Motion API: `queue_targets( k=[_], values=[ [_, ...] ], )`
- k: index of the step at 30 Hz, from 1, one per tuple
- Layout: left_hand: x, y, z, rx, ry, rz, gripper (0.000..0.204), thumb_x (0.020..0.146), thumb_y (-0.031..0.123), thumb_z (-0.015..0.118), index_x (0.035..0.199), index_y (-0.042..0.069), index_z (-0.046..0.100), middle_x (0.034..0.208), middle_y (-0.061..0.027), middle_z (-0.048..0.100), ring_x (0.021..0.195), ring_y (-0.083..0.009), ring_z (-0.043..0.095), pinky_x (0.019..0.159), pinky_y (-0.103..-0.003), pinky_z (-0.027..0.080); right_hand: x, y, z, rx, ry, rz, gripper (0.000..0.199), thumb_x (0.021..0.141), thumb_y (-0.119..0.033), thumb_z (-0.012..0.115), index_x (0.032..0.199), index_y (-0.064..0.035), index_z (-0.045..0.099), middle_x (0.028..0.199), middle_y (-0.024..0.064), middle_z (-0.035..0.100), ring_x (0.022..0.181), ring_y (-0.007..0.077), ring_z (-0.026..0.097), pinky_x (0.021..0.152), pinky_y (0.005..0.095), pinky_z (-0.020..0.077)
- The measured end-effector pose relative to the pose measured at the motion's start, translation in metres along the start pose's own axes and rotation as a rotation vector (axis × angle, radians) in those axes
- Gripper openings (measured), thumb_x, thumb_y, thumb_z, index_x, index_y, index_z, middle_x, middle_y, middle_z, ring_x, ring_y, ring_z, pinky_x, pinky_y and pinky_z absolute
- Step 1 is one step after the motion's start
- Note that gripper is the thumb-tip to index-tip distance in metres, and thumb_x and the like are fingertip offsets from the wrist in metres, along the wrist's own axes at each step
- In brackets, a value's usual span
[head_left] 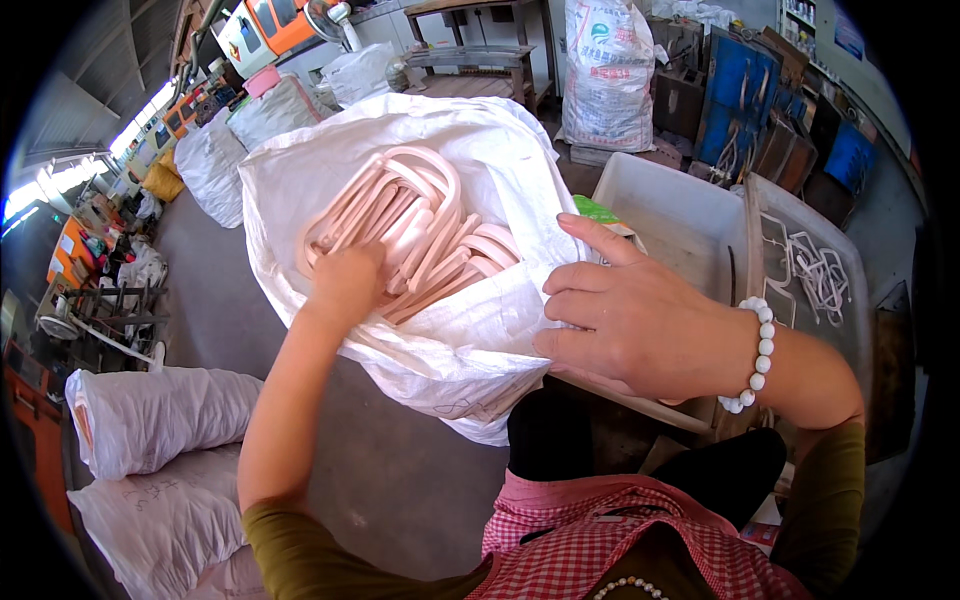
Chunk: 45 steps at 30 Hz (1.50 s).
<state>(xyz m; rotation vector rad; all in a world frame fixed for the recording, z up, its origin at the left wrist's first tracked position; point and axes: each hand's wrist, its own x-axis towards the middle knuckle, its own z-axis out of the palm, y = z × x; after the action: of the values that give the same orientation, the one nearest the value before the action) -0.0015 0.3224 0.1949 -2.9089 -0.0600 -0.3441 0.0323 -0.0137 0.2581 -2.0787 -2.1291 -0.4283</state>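
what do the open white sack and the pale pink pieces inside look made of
White sack: probably woven plastic with a faint sheen, judging by its thin, creased wall. Pale pink pieces: likely moulded plastic, smooth, given their rounded, repeated shapes.

Two bare hands at an open white woven sack (pixel 450 375) of pale pink looped pieces (pixel 412 225).
The left hand (pixel 350 278) is inside against the pieces, fingertips hidden; the right hand (pixel 630 325), below a white bead bracelet (pixel 765 347), lays its fingers over the sack's rim. Beyond it stand a pale bin (pixel 612 180) and another bin (pixel 850 238) holding white frames (pixel 822 278); white sacks (pixel 165 425) lie stacked at left.
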Motion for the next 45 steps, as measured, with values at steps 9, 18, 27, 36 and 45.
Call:
queue_targets(
  k=[9,18,27,36,45],
  values=[
    [0.051,-0.020,0.013,-0.454,0.178,-0.068,0.053,0.085,0.033,0.064,0.125,0.000,0.052,0.123,-0.0255,0.053,0.113,-0.0364,0.053,0.096,-0.040,0.042,0.000,0.003,0.004,0.033,0.115,-0.020,0.006,0.072,-0.011,0.063,0.075,-0.0108,0.058,0.071,0.0020,0.051,0.083,0.0191,0.056,0.107,0.0542,0.0293],
    [0.131,-0.039,0.055,-0.617,0.245,-0.321,0.081,0.079,0.064,0.057,0.133,0.004,0.048,0.133,-0.0297,0.044,0.123,-0.0405,0.045,0.101,-0.042,0.037,0.016,0.027,-0.005,0.116,0.384,0.085,0.036,0.079,-0.032,0.070,0.104,-0.0080,0.062,0.101,0.0125,0.058,0.099,0.0288,0.056,0.104,0.0446,0.0357],
    [0.130,-0.027,0.054,-0.330,0.136,-0.389,0.091,0.072,0.072,0.058,0.140,0.015,0.041,0.145,-0.0240,0.032,0.134,-0.0467,0.026,0.107,-0.062,0.018,0.089,0.130,0.002,0.591,0.217,0.887,0.066,0.081,-0.032,0.071,0.124,0.0120,0.048,0.113,0.0210,0.060,0.096,0.0242,0.061,0.082,0.0318,0.0493],
    [0.137,-0.006,0.056,-0.342,0.072,-0.236,0.099,0.062,0.079,0.060,0.141,0.021,0.042,0.145,-0.0229,0.033,0.134,-0.0528,0.019,0.105,-0.066,0.015,0.047,0.133,-0.010,0.790,0.636,0.721,0.024,0.085,-0.014,0.063,0.099,0.0049,0.066,0.084,0.0087,0.067,0.072,0.0119,0.062,0.065,0.0268,0.0489],
    [0.167,0.007,0.062,-0.427,-0.031,-0.274,0.096,0.067,0.081,0.051,0.143,0.023,0.038,0.150,-0.0193,0.028,0.137,-0.0524,0.013,0.108,-0.065,0.006,0.054,0.103,0.009,0.059,0.424,0.610,0.031,0.083,-0.025,0.064,0.099,0.0011,0.064,0.091,0.0166,0.065,0.090,0.0346,0.061,0.081,0.0414,0.0470]
  ],
)
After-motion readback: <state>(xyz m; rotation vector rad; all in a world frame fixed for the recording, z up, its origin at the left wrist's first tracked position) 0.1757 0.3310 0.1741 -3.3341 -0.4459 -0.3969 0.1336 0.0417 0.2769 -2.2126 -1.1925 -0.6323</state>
